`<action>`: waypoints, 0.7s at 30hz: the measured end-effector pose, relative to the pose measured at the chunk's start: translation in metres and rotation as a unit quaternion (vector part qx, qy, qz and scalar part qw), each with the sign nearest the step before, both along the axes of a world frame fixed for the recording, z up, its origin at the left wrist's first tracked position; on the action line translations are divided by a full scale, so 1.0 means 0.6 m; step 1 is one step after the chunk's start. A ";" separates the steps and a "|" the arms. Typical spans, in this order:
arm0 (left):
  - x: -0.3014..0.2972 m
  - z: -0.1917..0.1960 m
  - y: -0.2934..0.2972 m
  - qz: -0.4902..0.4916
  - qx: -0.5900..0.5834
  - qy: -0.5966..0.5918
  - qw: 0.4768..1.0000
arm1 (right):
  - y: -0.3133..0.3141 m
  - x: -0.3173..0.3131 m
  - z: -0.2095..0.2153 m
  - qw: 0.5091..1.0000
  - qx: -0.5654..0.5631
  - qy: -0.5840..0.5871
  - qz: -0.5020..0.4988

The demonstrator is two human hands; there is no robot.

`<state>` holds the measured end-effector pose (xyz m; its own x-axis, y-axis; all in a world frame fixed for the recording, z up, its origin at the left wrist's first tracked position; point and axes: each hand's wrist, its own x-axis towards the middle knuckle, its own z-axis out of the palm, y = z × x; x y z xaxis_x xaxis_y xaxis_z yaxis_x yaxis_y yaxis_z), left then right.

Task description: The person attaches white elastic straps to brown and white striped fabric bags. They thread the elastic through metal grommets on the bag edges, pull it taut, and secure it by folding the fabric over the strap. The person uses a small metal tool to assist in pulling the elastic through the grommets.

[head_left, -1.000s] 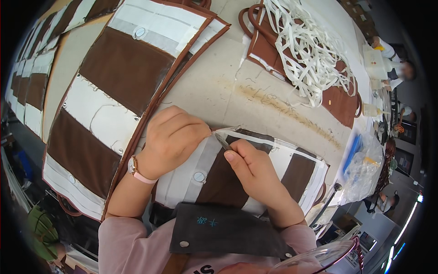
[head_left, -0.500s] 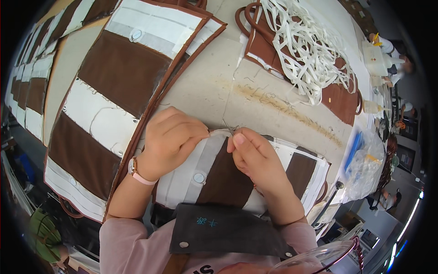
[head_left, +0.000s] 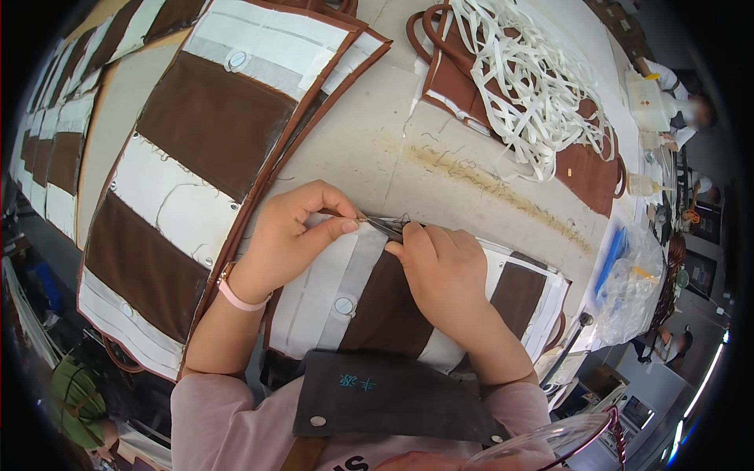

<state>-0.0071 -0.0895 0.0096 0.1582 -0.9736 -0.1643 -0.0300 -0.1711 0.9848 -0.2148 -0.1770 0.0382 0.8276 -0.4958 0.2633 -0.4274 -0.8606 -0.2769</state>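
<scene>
A bag panel (head_left: 389,294) with brown and white bands and a round metal snap lies before me, its top edge toward the table's middle. At that edge, the thumb and forefinger of my left hand (head_left: 294,235) are pinched on the brown-trimmed rim. My right hand (head_left: 444,267) is closed round slim, dark metal thread snips (head_left: 379,227), their tips pointing at the left fingertips. Fingers cover most of the snips' handles. Fine dark thread ends curl beside the tool. Whether a loose thread is also between the left fingertips is too small to tell.
Stacked banded bag panels (head_left: 224,122) lie at my left, with more (head_left: 59,161) beyond. A tangle of white straps (head_left: 530,78) covers brown bag pieces (head_left: 585,173) at the far right. Thread scraps (head_left: 495,188) litter the table. A clear plastic bag (head_left: 628,294) and bottles (head_left: 648,102) stand right.
My left hand has turned, with its thumb and forefinger now showing in a pinch at the rim. The right hand has rolled over, bringing the snips' tips left toward those fingers.
</scene>
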 end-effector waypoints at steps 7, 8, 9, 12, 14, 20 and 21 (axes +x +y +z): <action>-0.004 -0.009 -0.003 0.020 -0.006 0.021 1.000 | 0.001 -0.001 -0.009 1.000 -0.001 -0.008 0.012; -0.004 -0.010 -0.003 0.019 -0.003 0.026 0.999 | 0.002 0.000 -0.011 1.000 -0.002 -0.007 0.011; -0.003 -0.010 -0.002 0.018 0.001 0.031 0.999 | 0.002 0.001 -0.011 1.000 -0.003 -0.010 0.010; -0.003 -0.008 -0.003 0.016 0.009 0.040 0.999 | 0.002 0.003 -0.011 1.000 -0.004 -0.015 0.009; -0.002 -0.007 -0.002 0.015 0.015 0.042 0.999 | 0.000 0.004 -0.011 1.000 -0.003 -0.011 0.012; 0.003 -0.001 -0.001 -0.009 0.005 0.042 0.999 | -0.005 0.010 -0.011 1.000 0.004 -0.027 0.013; 0.003 0.000 -0.001 -0.010 0.005 0.042 0.999 | -0.006 0.009 -0.011 0.999 0.023 -0.023 0.014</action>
